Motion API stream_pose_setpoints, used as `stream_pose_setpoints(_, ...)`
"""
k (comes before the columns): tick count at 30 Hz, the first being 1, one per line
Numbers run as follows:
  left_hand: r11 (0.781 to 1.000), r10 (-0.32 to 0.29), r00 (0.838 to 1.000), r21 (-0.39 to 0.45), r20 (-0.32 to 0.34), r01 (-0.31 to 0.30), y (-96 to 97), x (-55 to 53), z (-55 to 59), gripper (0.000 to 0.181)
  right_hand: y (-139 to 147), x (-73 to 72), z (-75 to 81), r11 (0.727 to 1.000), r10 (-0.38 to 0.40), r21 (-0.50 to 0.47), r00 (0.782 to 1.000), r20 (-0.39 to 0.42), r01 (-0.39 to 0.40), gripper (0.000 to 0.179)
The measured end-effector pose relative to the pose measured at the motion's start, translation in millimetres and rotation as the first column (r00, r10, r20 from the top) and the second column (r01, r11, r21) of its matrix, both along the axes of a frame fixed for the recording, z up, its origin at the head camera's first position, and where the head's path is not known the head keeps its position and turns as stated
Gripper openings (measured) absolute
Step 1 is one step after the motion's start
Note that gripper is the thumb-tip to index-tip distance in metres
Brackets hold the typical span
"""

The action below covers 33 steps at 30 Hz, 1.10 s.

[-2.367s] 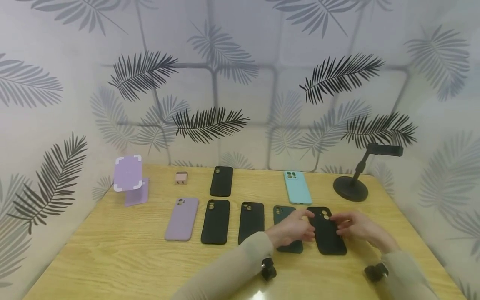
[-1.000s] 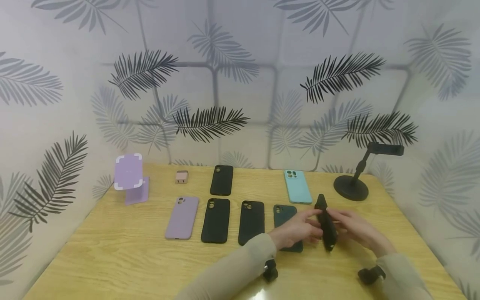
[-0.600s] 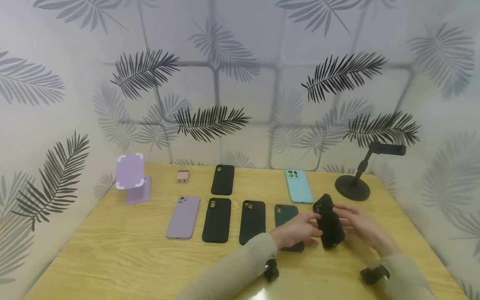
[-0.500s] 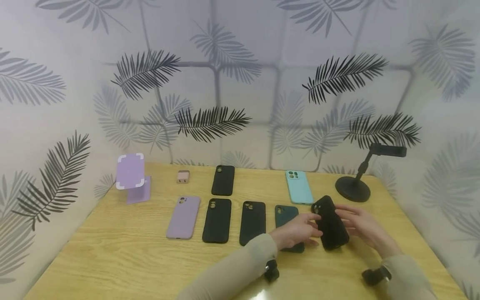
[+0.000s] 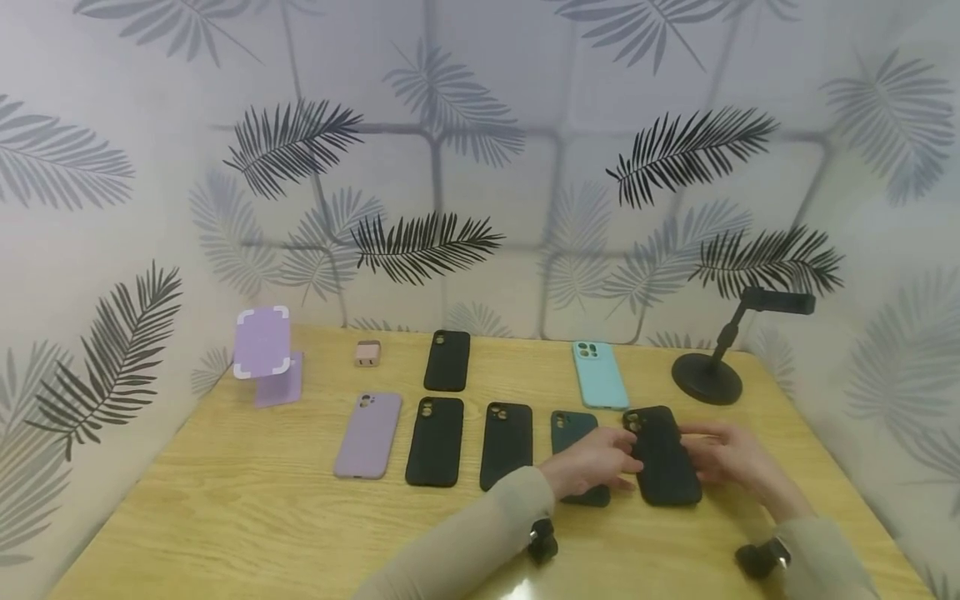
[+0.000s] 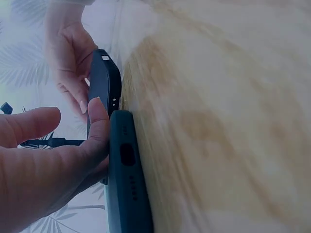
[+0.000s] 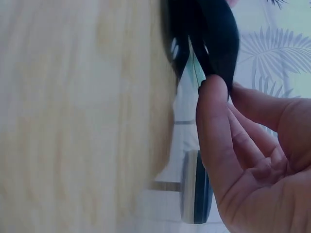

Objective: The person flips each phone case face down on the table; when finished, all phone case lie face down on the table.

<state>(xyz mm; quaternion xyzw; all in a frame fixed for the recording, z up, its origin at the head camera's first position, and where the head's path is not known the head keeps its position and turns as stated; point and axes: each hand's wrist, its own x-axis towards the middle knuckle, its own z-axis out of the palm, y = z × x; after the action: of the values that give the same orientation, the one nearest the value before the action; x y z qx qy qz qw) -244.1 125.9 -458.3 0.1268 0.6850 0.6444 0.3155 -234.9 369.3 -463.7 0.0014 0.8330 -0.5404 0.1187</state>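
Observation:
A black phone case (image 5: pixel 663 458) lies at the right end of the front row, camera cutouts facing up. My right hand (image 5: pixel 731 462) is at its right side; in the right wrist view the thumb and fingers pinch the case's edge (image 7: pixel 218 39). On the other side, my left hand (image 5: pixel 592 462) has its fingertips at the left edge of that case, without gripping it. Beneath the left hand lies a dark green phone case (image 6: pixel 127 184), partly hidden in the head view. The left thumb (image 6: pixel 99 119) hovers by or touches the green case; contact is unclear.
Also in the front row are a lilac case (image 5: pixel 367 435) and two black cases (image 5: pixel 435 442) (image 5: pixel 507 442). Behind stand another black case (image 5: pixel 447 361), a turquoise case (image 5: pixel 600 375), a pink charger (image 5: pixel 367 353), a lilac stand (image 5: pixel 262 342) and a black stand (image 5: pixel 707 379).
The black case was flat, then was raised on edge between both hands, and has since been lowered back down to the right, camera cutouts up. The right hand has followed it outward.

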Motion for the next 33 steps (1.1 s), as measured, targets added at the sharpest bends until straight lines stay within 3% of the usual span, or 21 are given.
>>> stream_pose_setpoints(9, 1.000, -0.010, 1.000, 0.014, 0.004, 0.010, -4.7, -2.6, -0.2, 0.052, 2, -0.3, 1.4, 0.992, 0.118, 0.050, 0.993, 0.013, -0.119, 0.058)
stream_pose_setpoints(20, 0.998, -0.021, 1.000, 0.060, 0.012, 0.020, -8.9, -5.6, -1.9, 0.054, 3, -2.8, 2.3, 0.995, 0.094, 0.030, 0.993, 0.065, -0.096, 0.054)
stream_pose_setpoints(27, 0.996, -0.052, 0.996, 0.075, -0.072, 0.057, -22.8, -10.8, 3.3, 0.039, 0, -4.4, 4.2, 0.992, 0.067, 0.112, 0.998, -0.017, -0.065, 0.055)
stream_pose_setpoints(33, 0.997, -0.069, 0.990, 0.028, -0.124, 0.073, -42.1, -18.2, 7.1, 0.034, -20, -3.0, 16.7, 0.994, 0.064, 0.088, 0.997, -0.049, -0.059, 0.053)
